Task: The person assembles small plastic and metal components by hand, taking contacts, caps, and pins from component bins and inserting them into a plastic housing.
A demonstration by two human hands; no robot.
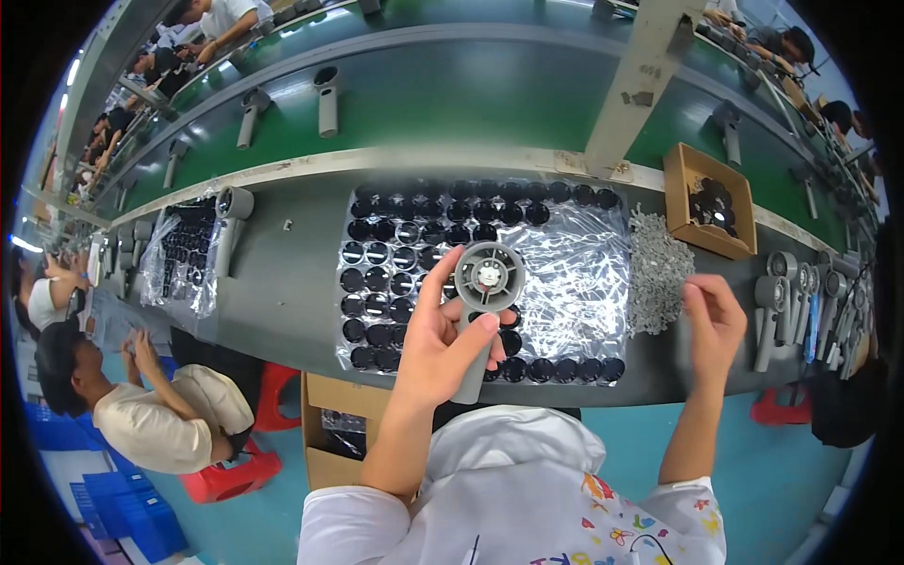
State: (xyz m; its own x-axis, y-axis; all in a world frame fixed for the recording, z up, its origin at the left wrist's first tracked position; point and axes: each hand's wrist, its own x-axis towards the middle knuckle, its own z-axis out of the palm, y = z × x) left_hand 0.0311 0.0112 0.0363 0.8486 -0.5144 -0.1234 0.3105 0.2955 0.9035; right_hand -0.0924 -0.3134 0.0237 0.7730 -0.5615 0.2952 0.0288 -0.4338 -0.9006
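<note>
My left hand (433,344) is wrapped round the handle of a grey handheld fan housing (464,377), which stands upright in front of me. Its round head faces up toward me, with a white centre inside a spoked ring. My right hand (713,325) hovers to the right, beside a heap of small greyish-clear parts (659,273); thumb and fingers are drawn together, and anything between them is too small to make out. Beneath the fan lies a clear plastic sheet (574,273) carrying rows of round black caps (353,281).
A cardboard box (737,229) of black parts sits behind the heap. Grey fan housings (772,306) crowd the right; another (229,226) lies left. Beyond the bench edge runs a green conveyor (405,104) under a metal post (640,85). A person (155,405) sits at the left.
</note>
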